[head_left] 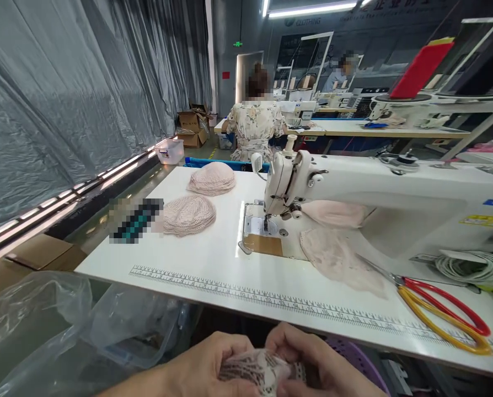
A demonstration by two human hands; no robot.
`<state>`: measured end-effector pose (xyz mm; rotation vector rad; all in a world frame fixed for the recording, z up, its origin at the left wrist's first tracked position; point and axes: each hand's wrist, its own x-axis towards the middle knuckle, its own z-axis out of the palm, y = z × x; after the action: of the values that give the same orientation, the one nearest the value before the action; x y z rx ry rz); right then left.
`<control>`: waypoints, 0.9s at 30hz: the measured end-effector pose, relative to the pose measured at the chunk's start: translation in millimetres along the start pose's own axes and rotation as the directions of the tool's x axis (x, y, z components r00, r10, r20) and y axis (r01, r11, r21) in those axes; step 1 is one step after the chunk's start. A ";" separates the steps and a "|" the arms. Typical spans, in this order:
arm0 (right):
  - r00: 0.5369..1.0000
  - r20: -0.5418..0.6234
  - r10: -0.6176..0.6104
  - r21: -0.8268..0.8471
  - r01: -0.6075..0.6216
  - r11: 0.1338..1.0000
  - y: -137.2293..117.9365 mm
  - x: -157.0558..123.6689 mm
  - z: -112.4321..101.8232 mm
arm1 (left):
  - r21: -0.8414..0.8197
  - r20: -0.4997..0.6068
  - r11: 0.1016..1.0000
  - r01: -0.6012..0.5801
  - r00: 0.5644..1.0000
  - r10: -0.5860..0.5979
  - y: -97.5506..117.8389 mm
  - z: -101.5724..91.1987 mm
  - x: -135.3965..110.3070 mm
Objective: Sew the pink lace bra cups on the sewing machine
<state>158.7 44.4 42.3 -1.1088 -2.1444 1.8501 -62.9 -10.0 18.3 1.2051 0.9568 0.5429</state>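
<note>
At six o'clock, left hand point(209, 361) and right hand point(315, 355) pinch bunched pale-pink lace fabric point(257, 368) together, I'd guess to steady its edges.

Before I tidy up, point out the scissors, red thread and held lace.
Scissors point(410, 284): head view, base of red handle.
Red thread point(422, 67): head view, wound side.
Held lace point(255, 368): head view, patterned upper side.
</note>
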 end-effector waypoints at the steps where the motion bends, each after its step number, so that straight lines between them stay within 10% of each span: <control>1: 1.000 -0.013 0.017 -0.016 -0.017 1.000 2.1 0.6 0.7 | -0.032 -0.007 0.999 0.032 0.999 -0.032 -1.2 1.4 2.5; 8: 0.999 -0.021 -0.042 -0.188 0.037 0.981 11.8 -4.1 -2.7 | 0.073 -0.223 0.990 0.119 0.970 -0.100 -7.9 5.3 12.7; 15: 0.979 -0.082 -0.188 -0.332 0.151 0.931 35.7 -9.6 1.6 | 0.017 -0.211 0.991 0.131 0.969 -0.124 -13.5 0.4 10.7; 21: 0.979 -0.145 -0.145 -0.123 0.127 0.984 31.3 5.9 7.6 | -0.132 -0.202 0.984 0.124 0.968 -0.149 -19.8 -0.3 9.8; 27: 0.999 -0.037 -0.040 0.154 0.046 0.987 41.9 12.4 4.5 | 0.148 -0.238 0.978 0.147 0.965 -0.108 -10.5 -0.6 8.2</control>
<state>166.2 47.7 -0.9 -1.0448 -1.9526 1.9264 -60.5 -6.3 5.7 1.2349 1.2884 0.5144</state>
